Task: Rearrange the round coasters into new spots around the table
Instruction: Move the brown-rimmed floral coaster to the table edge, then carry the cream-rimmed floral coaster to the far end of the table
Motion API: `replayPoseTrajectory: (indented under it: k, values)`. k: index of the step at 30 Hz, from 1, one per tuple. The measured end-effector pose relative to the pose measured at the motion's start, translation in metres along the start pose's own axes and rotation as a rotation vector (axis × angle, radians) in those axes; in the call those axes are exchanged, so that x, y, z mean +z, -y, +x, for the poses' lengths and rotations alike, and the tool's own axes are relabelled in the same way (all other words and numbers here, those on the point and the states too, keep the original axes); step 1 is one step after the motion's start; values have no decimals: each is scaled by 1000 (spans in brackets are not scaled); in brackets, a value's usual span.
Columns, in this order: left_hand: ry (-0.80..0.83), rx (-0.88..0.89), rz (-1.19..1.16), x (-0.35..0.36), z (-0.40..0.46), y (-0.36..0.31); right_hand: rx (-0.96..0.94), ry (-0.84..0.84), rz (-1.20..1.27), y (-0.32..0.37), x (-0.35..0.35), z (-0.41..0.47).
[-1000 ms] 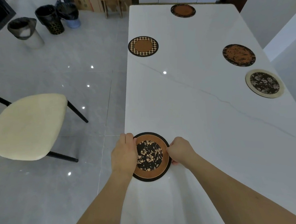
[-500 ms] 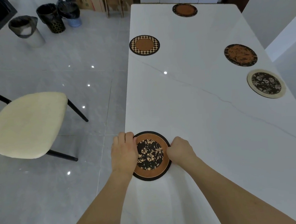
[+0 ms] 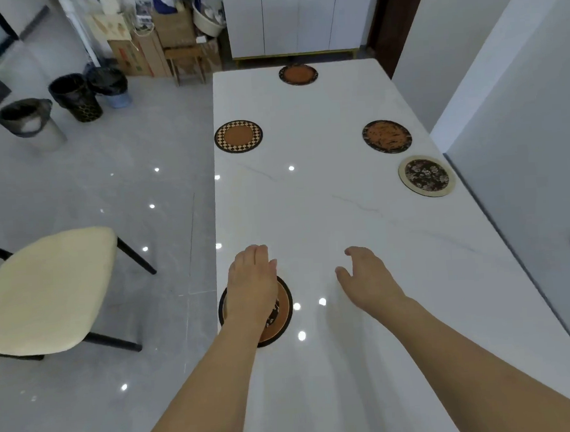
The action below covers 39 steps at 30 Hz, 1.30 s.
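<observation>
A brown coaster with a black floral centre (image 3: 282, 311) lies at the near left edge of the white table (image 3: 327, 220). My left hand (image 3: 252, 281) hovers over it with fingers extended, hiding most of it and holding nothing. My right hand (image 3: 367, 277) is to its right, open above bare tabletop. Farther off lie a checker-rimmed coaster (image 3: 238, 136) at the left edge, a dark-rimmed brown coaster (image 3: 298, 74) at the far end, a mottled brown coaster (image 3: 387, 136) and a cream-rimmed floral coaster (image 3: 427, 175) on the right.
A cream-seated chair (image 3: 44, 290) stands on the grey floor left of the table. Three bins (image 3: 70, 105) and cardboard boxes (image 3: 153, 47) sit at the far left. A white wall (image 3: 522, 134) runs close along the table's right side.
Both hands have let go of the floral-centred coaster and lifted forward, the right hand swinging out to the right. The view has tilted up, showing more of the room.
</observation>
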<state>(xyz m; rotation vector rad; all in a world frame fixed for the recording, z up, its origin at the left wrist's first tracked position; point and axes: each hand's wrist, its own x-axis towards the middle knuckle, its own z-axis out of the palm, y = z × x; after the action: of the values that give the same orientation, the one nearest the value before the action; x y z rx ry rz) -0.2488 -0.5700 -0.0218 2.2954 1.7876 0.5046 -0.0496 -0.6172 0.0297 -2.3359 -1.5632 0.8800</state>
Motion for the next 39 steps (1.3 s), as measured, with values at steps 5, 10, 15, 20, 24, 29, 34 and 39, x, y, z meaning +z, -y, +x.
replayPoseTrajectory:
  k: [5, 10, 15, 20, 24, 29, 34, 39]
  values:
    - [9, 167, -29, -14, 2, -80, -107, -88, -57, -34, -55, -34]
    - [21, 230, -19, -18, 0, -166, -113, -163, -67, -105, -121, -49]
    - [29, 246, -11, -11, -12, -247, -82, -154, -44, -179, -164, -64]
    - [21, 260, -1, -5, -11, -301, -69, -168, -34, -214, -203, -63]
    - [27, 286, 15, 5, 7, -330, -73, -204, -21, -225, -225, -55]
    - [30, 269, 23, 22, 13, -371, -79, -126, -38, -258, -252, -48]
    - [24, 197, 39, 40, 17, -421, -111, -93, -27, -296, -292, -29]
    - [75, 94, 44, 56, 10, -445, -153, -36, -20, -317, -319, -12]
